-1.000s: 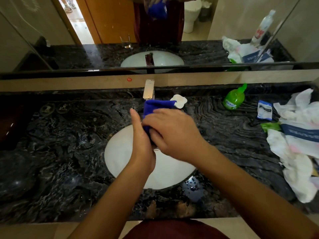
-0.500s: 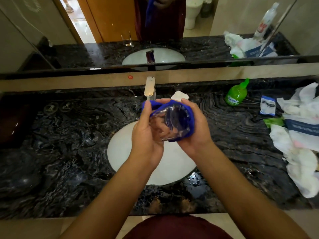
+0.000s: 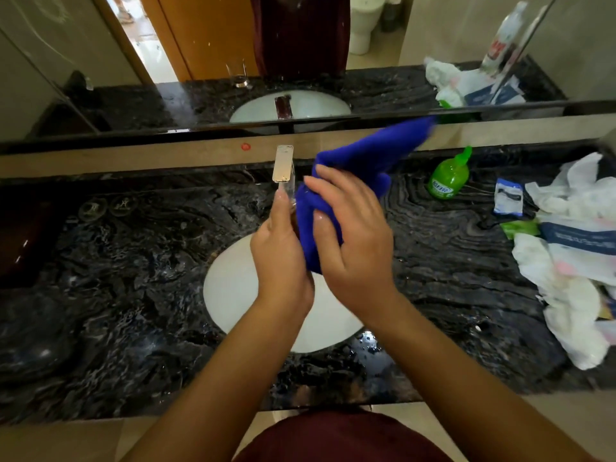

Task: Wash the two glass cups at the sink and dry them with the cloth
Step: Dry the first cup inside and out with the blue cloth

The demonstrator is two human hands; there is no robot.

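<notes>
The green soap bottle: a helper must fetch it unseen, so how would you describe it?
Start at the white sink in the dark counter. Look right, toward the back wall: the green soap bottle stands upright beside white plastic bags, the only bright green bottle there.

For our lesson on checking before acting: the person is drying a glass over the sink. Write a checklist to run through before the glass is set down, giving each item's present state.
1. Glass held securely: the left hand is against the glass cup, which is mostly hidden by the cloth; cannot tell.
2. Cloth in hand: the right hand presses the blue cloth round the cup; ok.
3. Cup over the sink basin if it slips: ok.
4. Tap off: no water seen running; ok.
5. Dry spot on the countertop: water lies near the basin's front edge; not ok there.
6. Cup fully dry: cannot tell.
</notes>
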